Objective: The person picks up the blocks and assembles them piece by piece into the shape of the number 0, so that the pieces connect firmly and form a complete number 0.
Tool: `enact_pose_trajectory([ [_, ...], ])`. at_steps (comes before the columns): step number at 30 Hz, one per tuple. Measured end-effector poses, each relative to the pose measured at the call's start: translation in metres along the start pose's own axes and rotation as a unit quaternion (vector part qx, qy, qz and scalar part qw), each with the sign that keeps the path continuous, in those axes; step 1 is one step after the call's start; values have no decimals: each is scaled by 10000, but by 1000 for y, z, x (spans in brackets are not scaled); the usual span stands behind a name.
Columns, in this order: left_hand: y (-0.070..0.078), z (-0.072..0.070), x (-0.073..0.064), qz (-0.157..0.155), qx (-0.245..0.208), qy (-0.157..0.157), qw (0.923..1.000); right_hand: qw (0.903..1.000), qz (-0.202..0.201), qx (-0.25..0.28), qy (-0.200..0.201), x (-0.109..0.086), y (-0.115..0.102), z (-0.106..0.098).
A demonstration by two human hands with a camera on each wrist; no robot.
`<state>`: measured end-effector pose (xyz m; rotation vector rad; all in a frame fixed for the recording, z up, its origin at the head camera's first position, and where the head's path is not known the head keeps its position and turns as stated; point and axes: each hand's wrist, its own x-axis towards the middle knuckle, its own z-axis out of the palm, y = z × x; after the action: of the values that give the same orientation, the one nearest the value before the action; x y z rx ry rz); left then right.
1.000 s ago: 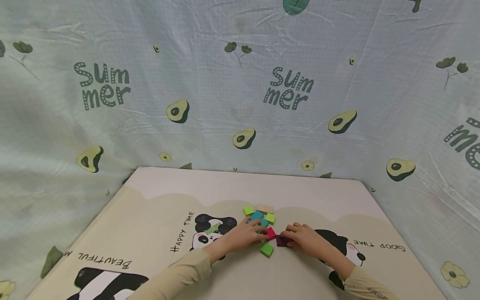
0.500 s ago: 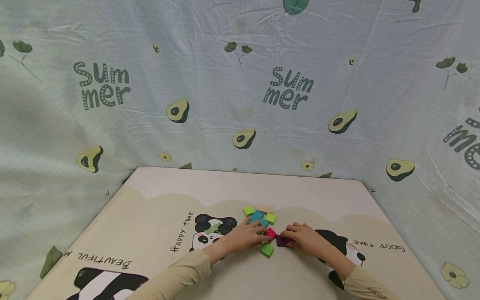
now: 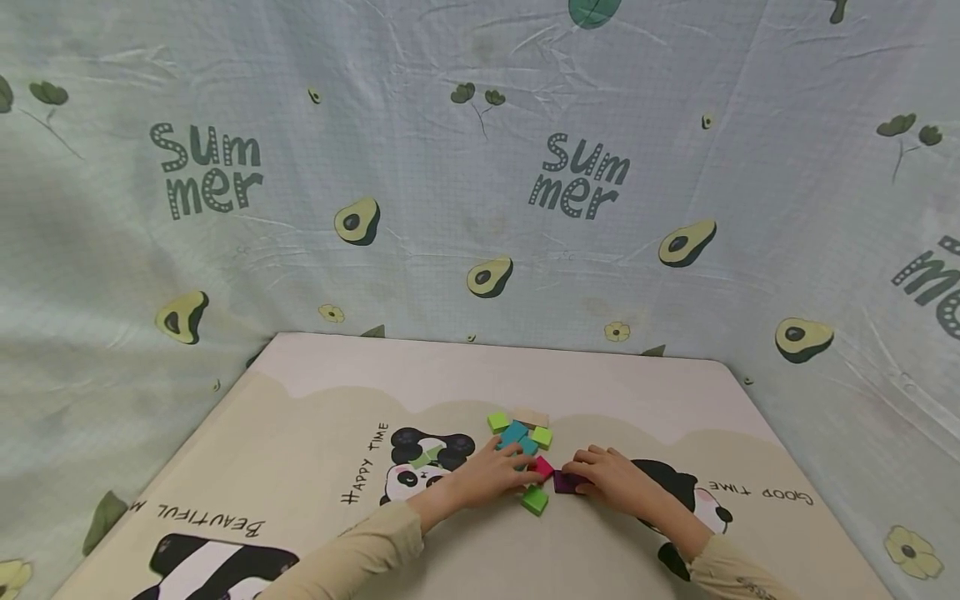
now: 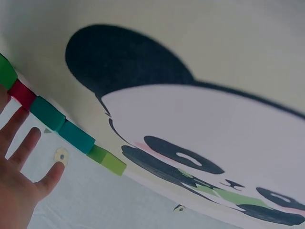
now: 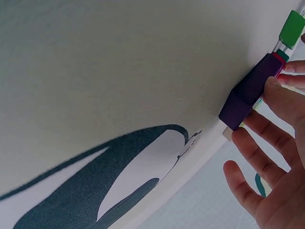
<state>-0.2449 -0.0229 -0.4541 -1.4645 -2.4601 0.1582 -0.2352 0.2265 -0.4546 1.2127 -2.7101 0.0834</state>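
Note:
In the head view, my left hand (image 3: 491, 475) reaches in from the left, with thumb and index finger at a red block (image 3: 542, 468). My right hand (image 3: 611, 479) pinches a dark purple block (image 3: 567, 482) just to the right of it. The right wrist view shows the thumb on one side of the purple block (image 5: 252, 88) and fingertips at its far side. Two teal blocks (image 4: 64, 125) lie beside the left fingers. Nearer me than the red block sits a green block (image 3: 535, 500). The left thumb is mostly cut off in the left wrist view.
Behind the hands lie two lighter green blocks, one on the left (image 3: 498, 422) and one on the right (image 3: 541, 437), and a pale wooden block (image 3: 531, 417). The table (image 3: 420, 367) has a panda print. A patterned cloth (image 3: 420, 167) hangs behind it.

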Motion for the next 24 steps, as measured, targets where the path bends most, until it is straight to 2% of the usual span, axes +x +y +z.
enact_pose_trajectory([
  [14,0,0,1,-56,-96,-89,9999,9997,-38,-230,45,0,-3,-1],
  [19,-2,-2,0,-22,-127,-269,9996,9994,-66,-336,68,-1,-4,-2],
  [24,-6,-3,1,52,-181,-396,9990,9991,16,-406,-90,-2,-5,-4],
])
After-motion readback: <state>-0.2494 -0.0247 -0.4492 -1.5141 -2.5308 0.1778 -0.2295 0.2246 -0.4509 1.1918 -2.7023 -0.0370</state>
